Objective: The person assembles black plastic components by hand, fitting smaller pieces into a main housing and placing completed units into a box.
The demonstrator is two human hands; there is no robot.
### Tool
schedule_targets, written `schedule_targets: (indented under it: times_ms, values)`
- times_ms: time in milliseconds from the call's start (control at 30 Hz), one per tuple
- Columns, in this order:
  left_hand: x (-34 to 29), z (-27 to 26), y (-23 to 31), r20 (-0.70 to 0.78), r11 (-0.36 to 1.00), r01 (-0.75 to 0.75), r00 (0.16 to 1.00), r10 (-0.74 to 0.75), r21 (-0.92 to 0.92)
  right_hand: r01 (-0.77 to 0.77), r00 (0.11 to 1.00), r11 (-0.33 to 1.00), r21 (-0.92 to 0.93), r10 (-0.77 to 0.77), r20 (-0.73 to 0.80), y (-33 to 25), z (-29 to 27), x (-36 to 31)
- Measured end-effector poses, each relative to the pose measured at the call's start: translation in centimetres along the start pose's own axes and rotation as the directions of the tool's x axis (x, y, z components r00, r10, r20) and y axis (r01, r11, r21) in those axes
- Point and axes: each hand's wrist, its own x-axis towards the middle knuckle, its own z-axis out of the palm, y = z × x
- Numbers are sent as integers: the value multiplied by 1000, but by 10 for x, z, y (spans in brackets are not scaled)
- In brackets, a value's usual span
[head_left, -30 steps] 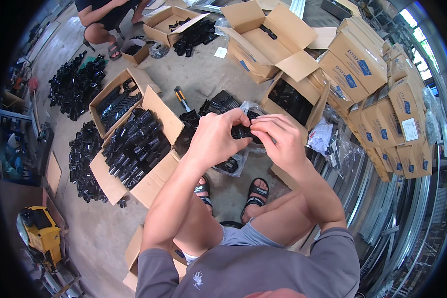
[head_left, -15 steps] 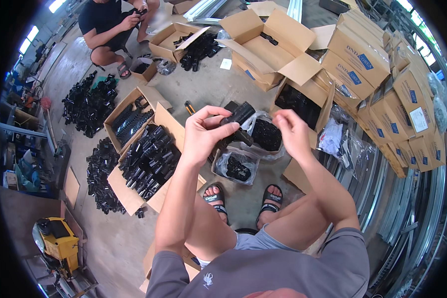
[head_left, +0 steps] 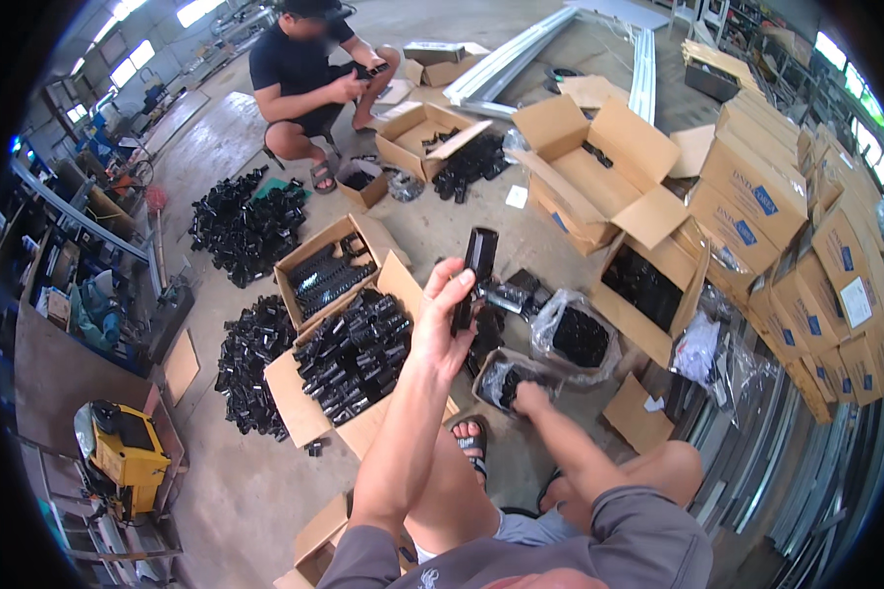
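Note:
My left hand [head_left: 444, 319] is raised in front of me, holding a long black plastic part [head_left: 471, 277] upright by its lower end. My right hand [head_left: 530, 398] reaches down into a small clear bag of black parts [head_left: 506, 381] on the floor between my feet; its fingers are partly hidden, so whether it holds a part is unclear. To the left of my left hand stands an open cardboard box [head_left: 300, 412] full of finished black parts [head_left: 354, 353]. A second bag of black pieces [head_left: 580, 337] lies just beyond my right hand.
Another person [head_left: 309, 79] squats at the back by open boxes [head_left: 422, 137]. Heaps of black parts [head_left: 241, 221] lie on the concrete floor at left. Stacked cartons [head_left: 786, 226] line the right side. A yellow machine [head_left: 128, 456] stands at lower left.
My hands have come apart: the left has lifted with the black part, and the right has dropped down into the bag on the floor. The view has tilted up toward the other person.

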Motion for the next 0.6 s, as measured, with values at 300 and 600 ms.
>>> schedule_targets:
  times_ms: [300, 600]
  values:
    - [-8, -19, 17, -5, 1000, 9, 1000, -9, -4, 45, 995, 998, 41, -41, -88, -7, 22, -5]
    - [-5, -11, 11, -48, 999, 44, 998, -43, 31, 37, 989, 995, 91, -23, -149, -3, 30, -8]
